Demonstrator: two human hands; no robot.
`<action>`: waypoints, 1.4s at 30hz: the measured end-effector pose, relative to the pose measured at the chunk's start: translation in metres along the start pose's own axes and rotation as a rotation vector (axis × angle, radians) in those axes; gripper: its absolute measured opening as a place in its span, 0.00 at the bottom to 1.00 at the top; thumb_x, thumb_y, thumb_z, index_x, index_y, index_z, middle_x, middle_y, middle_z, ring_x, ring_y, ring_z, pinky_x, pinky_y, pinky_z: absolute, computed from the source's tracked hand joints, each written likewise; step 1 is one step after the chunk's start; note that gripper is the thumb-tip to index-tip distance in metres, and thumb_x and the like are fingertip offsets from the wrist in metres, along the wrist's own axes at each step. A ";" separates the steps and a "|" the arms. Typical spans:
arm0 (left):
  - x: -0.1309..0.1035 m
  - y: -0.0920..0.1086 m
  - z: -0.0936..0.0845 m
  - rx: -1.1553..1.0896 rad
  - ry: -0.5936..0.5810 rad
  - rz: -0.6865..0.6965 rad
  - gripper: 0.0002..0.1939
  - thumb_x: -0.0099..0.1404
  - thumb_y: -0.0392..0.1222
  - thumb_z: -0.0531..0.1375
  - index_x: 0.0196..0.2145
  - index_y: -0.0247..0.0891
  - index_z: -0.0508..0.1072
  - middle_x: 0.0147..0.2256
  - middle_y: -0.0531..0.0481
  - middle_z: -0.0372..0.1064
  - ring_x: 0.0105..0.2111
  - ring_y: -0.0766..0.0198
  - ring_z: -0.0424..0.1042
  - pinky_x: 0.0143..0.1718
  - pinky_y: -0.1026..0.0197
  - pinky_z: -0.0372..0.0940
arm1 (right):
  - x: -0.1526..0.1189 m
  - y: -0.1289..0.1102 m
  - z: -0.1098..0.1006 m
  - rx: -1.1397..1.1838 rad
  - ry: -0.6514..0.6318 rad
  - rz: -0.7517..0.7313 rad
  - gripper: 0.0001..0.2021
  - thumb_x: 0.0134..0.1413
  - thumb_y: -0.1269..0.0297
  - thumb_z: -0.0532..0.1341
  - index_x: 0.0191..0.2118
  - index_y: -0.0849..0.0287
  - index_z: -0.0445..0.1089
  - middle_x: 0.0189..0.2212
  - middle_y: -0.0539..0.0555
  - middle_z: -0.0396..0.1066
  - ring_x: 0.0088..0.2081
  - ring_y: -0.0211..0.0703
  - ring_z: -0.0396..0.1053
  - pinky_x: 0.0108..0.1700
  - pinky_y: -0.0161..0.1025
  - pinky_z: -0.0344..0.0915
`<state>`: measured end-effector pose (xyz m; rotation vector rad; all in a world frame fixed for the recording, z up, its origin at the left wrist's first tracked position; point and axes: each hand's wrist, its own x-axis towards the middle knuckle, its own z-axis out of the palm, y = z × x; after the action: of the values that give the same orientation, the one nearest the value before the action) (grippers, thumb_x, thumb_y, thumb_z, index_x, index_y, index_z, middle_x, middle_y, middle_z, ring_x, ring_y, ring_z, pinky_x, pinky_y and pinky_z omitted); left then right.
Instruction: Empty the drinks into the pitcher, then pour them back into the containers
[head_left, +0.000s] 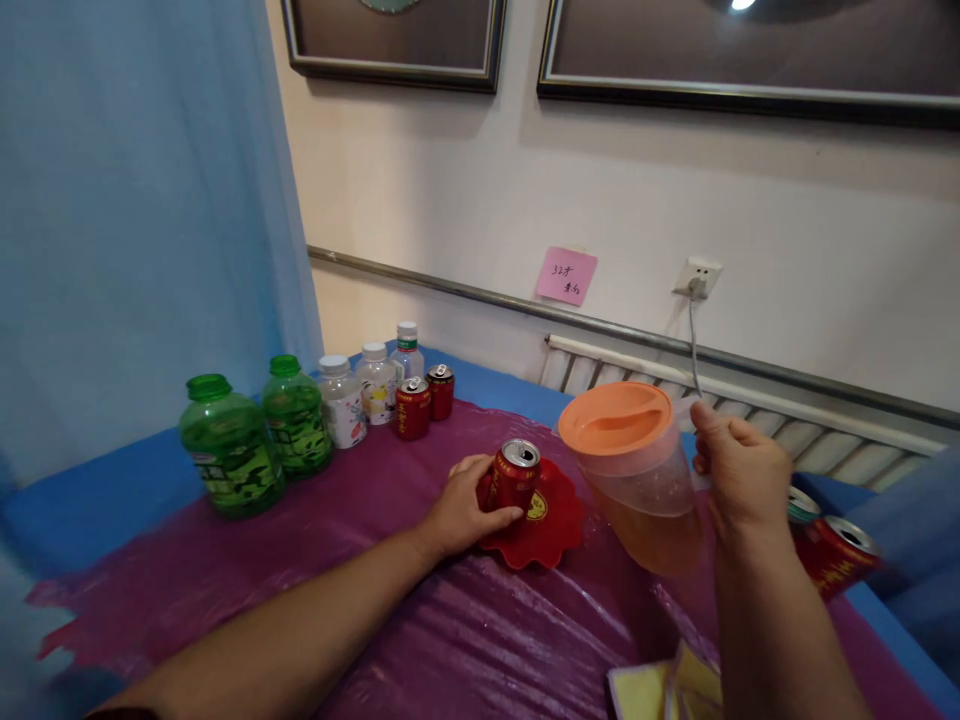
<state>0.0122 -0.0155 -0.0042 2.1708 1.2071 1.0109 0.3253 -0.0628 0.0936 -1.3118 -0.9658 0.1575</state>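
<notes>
- The room had a pale wall (450,190) with framed pictures (750,60), a metal rail (480,292) and a white radiator (795,410), and a purple plastic sheet (360,520) lay wrinkled over the blue tabletop (67,470).
- The red scalloped dish (559,520) sat on that sheet, well out in front of the person.
- The opened red can (511,482) was upright over the dish's left part; from where I stood I couldn't tell if its base touched the dish.
- The left hand (461,510) had the opened red can in its grasp from the left, thumb along the near side and the other fingers behind, so the can lay between them with its top above the fingers.
- To the right of the dish, the right hand (742,465) was clenched around the handle of the pitcher (637,490), which lay left of those fingers.
- The pitcher, orange-lidded and holding amber liquid, leaned with its lid toward the dish's side.
- Beyond the dish and to its left stood two more red cans (426,400), three clear bottles (375,388) and two green bottles (259,435).
- Farther right of the dish, other cans (836,555) showed partly behind the right wrist.
- Nearer than the dish, on its right, lay a yellow cloth-like item (645,690).
</notes>
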 end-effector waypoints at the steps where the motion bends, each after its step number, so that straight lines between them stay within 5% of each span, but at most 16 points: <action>1: 0.000 0.000 0.000 0.004 0.004 -0.001 0.36 0.51 0.56 0.71 0.55 0.41 0.72 0.53 0.41 0.72 0.54 0.43 0.68 0.58 0.43 0.61 | -0.001 -0.002 0.000 -0.014 0.014 0.023 0.27 0.45 0.37 0.68 0.19 0.57 0.64 0.13 0.43 0.55 0.17 0.33 0.52 0.20 0.35 0.49; 42: -0.004 0.000 0.005 -0.009 -0.104 0.004 0.39 0.49 0.57 0.73 0.57 0.43 0.71 0.55 0.43 0.71 0.55 0.44 0.67 0.59 0.45 0.60 | -0.017 -0.024 0.000 -0.434 -0.062 -0.074 0.28 0.43 0.36 0.66 0.17 0.58 0.63 0.16 0.45 0.48 0.22 0.34 0.50 0.23 0.37 0.47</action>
<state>0.0146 -0.0189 -0.0090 2.1908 1.1484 0.8911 0.3046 -0.0801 0.1055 -1.6701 -1.1406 -0.0748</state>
